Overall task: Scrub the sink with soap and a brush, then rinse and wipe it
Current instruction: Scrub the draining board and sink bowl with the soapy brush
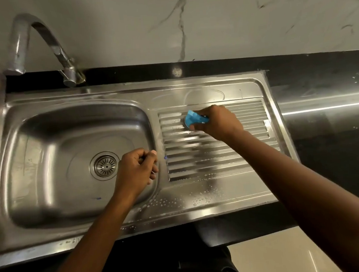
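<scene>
Head view of a stainless-steel sink [53, 238] set into a dark tabletop [336, 145], with both bare hands over it. The right hand [218, 122] has its fingers curled round a blue brush [195, 118] and holds it down on the ribbed drainboard [218, 154], at that board's far left corner; the brush projects from the thumb side of this hand, towards the basin. The bristle face is hidden beneath the blue body, so contact with the ribs cannot be confirmed. The ribs nearest the brush carry a pale, wet film, and those just nearer the person than the right hand appear smeared by blur. Water droplets and small soap bubbles [201, 200] lie on the flat steel margin well to the near side of the right hand, beside the left forearm.

The left hand [136, 169] is loosely fisted, fingers curled inward and holding nothing that can be seen, and sits at the right edge of the basin [67, 144], on or just above the ridge that separates basin from drainboard. The round drain strainer [105, 165] lies just to the left of this hand. A curved chrome tap [40, 46] rises beyond the basin, far to the left of both hands, before a marble-patterned wall [207, 15].
</scene>
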`<action>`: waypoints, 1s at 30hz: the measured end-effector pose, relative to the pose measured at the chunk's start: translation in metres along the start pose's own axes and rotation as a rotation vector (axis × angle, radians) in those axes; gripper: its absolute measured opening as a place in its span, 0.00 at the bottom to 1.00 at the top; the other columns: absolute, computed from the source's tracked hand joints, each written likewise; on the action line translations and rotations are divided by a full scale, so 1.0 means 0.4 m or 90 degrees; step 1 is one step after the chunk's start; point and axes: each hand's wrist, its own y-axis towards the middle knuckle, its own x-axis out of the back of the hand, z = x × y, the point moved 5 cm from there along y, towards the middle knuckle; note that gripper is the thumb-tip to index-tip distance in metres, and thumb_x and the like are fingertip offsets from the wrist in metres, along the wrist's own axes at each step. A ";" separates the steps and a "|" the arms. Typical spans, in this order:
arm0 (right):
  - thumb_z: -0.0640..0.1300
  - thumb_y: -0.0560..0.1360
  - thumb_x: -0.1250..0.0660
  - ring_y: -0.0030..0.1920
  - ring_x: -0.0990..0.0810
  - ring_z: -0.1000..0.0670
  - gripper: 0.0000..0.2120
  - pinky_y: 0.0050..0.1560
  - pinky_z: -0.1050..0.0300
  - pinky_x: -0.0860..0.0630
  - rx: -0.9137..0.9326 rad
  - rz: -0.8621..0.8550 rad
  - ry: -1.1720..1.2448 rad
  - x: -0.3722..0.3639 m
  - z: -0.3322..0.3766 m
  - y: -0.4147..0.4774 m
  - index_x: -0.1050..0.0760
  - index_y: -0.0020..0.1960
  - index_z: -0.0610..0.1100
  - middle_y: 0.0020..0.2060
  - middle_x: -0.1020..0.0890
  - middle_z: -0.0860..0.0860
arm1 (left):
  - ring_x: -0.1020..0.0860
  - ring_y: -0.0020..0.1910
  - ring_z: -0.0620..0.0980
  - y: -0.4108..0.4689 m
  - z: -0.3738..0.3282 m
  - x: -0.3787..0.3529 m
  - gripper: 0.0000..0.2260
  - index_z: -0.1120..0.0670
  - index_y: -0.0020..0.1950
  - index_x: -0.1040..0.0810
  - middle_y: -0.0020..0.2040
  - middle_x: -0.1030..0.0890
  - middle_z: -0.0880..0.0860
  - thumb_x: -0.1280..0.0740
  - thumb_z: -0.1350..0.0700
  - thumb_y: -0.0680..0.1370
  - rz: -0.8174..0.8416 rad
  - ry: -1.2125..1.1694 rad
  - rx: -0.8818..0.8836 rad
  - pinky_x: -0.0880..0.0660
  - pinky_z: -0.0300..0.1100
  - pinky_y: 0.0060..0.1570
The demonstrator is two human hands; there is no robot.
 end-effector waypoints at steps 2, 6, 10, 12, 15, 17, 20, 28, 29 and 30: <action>0.62 0.75 0.26 0.49 0.19 0.51 0.28 0.49 0.55 0.23 -0.013 -0.036 0.001 0.005 0.005 0.011 0.21 0.70 0.50 0.57 0.14 0.49 | 0.19 0.30 0.52 -0.003 0.000 0.006 0.13 0.60 0.44 0.17 0.35 0.15 0.57 0.32 0.53 0.85 -0.002 0.000 -0.002 0.22 0.43 0.29; 0.61 0.76 0.27 0.52 0.17 0.49 0.28 0.54 0.52 0.18 -0.021 -0.073 0.069 -0.032 0.089 0.043 0.23 0.71 0.49 0.58 0.15 0.49 | 0.19 0.30 0.52 -0.007 0.002 0.019 0.13 0.58 0.44 0.17 0.34 0.15 0.56 0.33 0.53 0.84 -0.005 0.006 0.005 0.22 0.44 0.30; 0.61 0.76 0.27 0.53 0.17 0.49 0.29 0.54 0.52 0.19 0.027 -0.060 0.061 -0.084 0.185 0.064 0.24 0.72 0.50 0.58 0.16 0.49 | 0.20 0.30 0.51 -0.008 0.001 0.028 0.13 0.58 0.43 0.18 0.34 0.15 0.56 0.33 0.53 0.84 -0.008 0.006 0.008 0.23 0.46 0.31; 0.61 0.75 0.26 0.53 0.17 0.49 0.29 0.54 0.52 0.19 0.051 -0.039 0.040 -0.102 0.204 0.062 0.24 0.72 0.51 0.58 0.16 0.50 | 0.20 0.30 0.50 -0.008 0.000 0.031 0.13 0.58 0.44 0.18 0.34 0.15 0.55 0.33 0.53 0.84 -0.012 0.010 0.005 0.23 0.45 0.30; 0.61 0.75 0.25 0.50 0.16 0.52 0.25 0.54 0.50 0.17 0.098 0.021 0.038 -0.107 0.187 0.038 0.21 0.68 0.52 0.55 0.14 0.53 | 0.19 0.30 0.50 -0.006 0.000 0.025 0.13 0.58 0.44 0.18 0.34 0.15 0.55 0.33 0.53 0.84 -0.013 0.019 0.000 0.22 0.43 0.30; 0.61 0.74 0.25 0.50 0.16 0.52 0.25 0.55 0.49 0.17 0.094 0.053 0.035 -0.091 0.143 0.020 0.20 0.68 0.52 0.56 0.14 0.53 | 0.19 0.30 0.50 -0.004 0.001 0.015 0.13 0.58 0.43 0.18 0.34 0.15 0.55 0.33 0.53 0.84 -0.007 0.019 0.003 0.22 0.43 0.30; 0.63 0.74 0.25 0.49 0.18 0.53 0.27 0.50 0.55 0.20 0.054 0.034 -0.003 -0.031 0.048 0.015 0.20 0.68 0.52 0.56 0.14 0.53 | 0.19 0.29 0.50 -0.003 -0.001 0.003 0.14 0.59 0.43 0.18 0.34 0.15 0.55 0.32 0.53 0.84 -0.003 0.009 0.003 0.23 0.41 0.29; 0.60 0.76 0.26 0.51 0.16 0.50 0.28 0.55 0.50 0.17 -0.037 -0.092 0.072 0.005 0.041 0.074 0.23 0.72 0.50 0.59 0.15 0.50 | 0.18 0.30 0.50 0.005 -0.015 -0.004 0.14 0.60 0.44 0.18 0.34 0.15 0.55 0.33 0.53 0.85 -0.008 0.012 -0.003 0.23 0.39 0.30; 0.60 0.76 0.26 0.50 0.16 0.50 0.27 0.55 0.50 0.17 -0.036 -0.098 0.086 -0.003 0.065 0.086 0.23 0.71 0.50 0.57 0.15 0.50 | 0.18 0.31 0.50 0.006 -0.017 -0.006 0.14 0.60 0.44 0.18 0.34 0.15 0.55 0.33 0.53 0.85 -0.008 0.013 -0.004 0.23 0.39 0.30; 0.60 0.76 0.26 0.50 0.16 0.51 0.27 0.54 0.50 0.17 -0.034 -0.099 0.099 -0.013 0.090 0.099 0.23 0.70 0.50 0.57 0.15 0.50 | 0.18 0.31 0.50 0.007 -0.020 -0.009 0.14 0.60 0.44 0.18 0.35 0.15 0.55 0.33 0.53 0.85 -0.008 0.015 -0.005 0.23 0.39 0.30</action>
